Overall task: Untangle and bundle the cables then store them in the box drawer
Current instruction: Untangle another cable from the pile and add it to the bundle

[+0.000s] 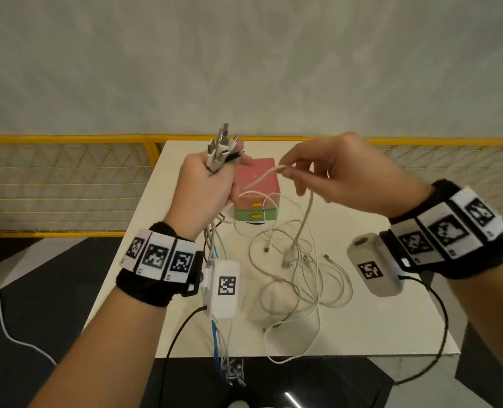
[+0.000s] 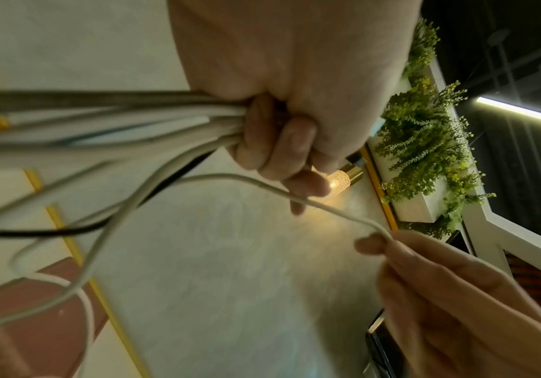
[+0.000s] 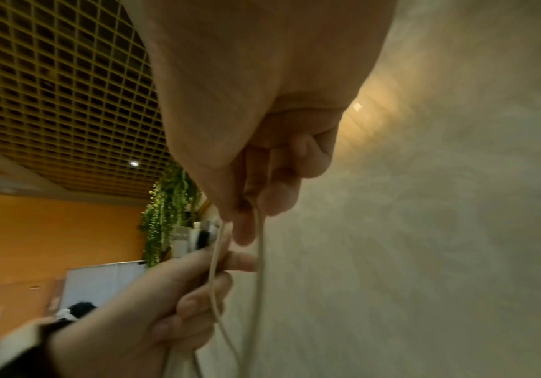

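My left hand (image 1: 206, 184) is raised above the table and grips a bundle of cables (image 1: 219, 153), mostly white with one black and one blue; their plugs stick up out of the fist and the tails hang below the wrist. In the left wrist view the fingers (image 2: 282, 143) curl round that bundle (image 2: 133, 125). My right hand (image 1: 330, 172) pinches a beige cable (image 1: 307, 207) near its bend, just right of the left hand; one strand runs to the left hand, the other drops to the table. The pink and green drawer box (image 1: 256, 198) stands behind the hands, drawers closed.
A loose tangle of white cables (image 1: 297, 275) lies on the white table (image 1: 377, 328), some trailing over its front edge. A yellow mesh railing (image 1: 67, 184) runs behind the table. Dark floor lies to the left and in front.
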Available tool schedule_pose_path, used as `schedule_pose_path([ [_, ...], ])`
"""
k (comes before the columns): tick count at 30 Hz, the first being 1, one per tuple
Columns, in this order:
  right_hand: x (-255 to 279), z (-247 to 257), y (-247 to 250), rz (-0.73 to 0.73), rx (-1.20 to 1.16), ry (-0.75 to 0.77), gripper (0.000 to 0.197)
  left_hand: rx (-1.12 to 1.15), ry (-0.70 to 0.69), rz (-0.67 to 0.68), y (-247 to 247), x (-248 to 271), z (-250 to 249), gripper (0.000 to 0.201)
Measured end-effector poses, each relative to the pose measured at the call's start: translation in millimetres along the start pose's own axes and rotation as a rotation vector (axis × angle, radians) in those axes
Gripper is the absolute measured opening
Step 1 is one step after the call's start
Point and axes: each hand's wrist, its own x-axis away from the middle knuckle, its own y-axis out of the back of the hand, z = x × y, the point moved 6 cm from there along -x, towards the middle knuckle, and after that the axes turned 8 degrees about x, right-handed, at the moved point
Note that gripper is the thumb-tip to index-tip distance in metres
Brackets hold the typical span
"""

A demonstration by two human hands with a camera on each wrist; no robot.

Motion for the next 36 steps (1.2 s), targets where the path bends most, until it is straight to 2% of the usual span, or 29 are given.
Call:
schedule_pose_path([
  [3,25,26,-11,0.196,-0.154,0.019,0.01,-0.067,-0.035,0.055,2,7,-4,0.042],
  [6,55,45,-38,0.478,-0.364,0.041,0.014,-0.033,-0.062,0.073,5,15,-7,0.043],
  [8,73,54,-58,0.641,-0.412,0.082,0.019,-0.034,-0.054,0.069,6,23,-6,0.043],
  [10,84,57,-72,0.703,-0.379,0.103,0.025,-0.039,-0.027,0.083,4,31,-3,0.043],
  [12,85,53,-77,0.64,-0.317,0.067,0.028,-0.029,0.015,0.129,-1,43,-1,0.045],
  [16,80,41,-69,0.363,-0.137,0.049,0.023,-0.013,0.045,0.243,-10,64,-7,0.045],
  [20,86,36,-72,0.246,-0.138,-0.039,0.02,-0.034,0.071,0.347,-20,82,-12,0.045],
  [22,88,43,-77,0.23,-0.221,-0.058,0.029,-0.042,0.056,0.36,-23,90,-14,0.045],
  [24,88,53,-84,0.24,-0.327,-0.068,0.037,-0.097,-0.045,0.374,-29,94,-19,0.039],
  [27,83,67,-90,0.235,-0.473,-0.098,0.024,-0.168,-0.155,0.425,-41,99,-22,0.03],
  [30,76,69,-95,0.201,-0.574,-0.171,0.016,-0.257,-0.13,0.405,-46,97,-18,0.025],
  [32,76,73,-102,0.202,-0.753,-0.207,0.022,-0.145,-0.109,0.344,-41,94,-18,0.014],
  [35,80,73,-113,0.225,-1.008,-0.255,0.029,0.128,-0.151,0.279,-30,92,-25,0.042],
  [36,81,73,-115,0.235,-1.044,-0.264,0.029,0.126,-0.174,0.282,-30,92,-25,0.035],
])
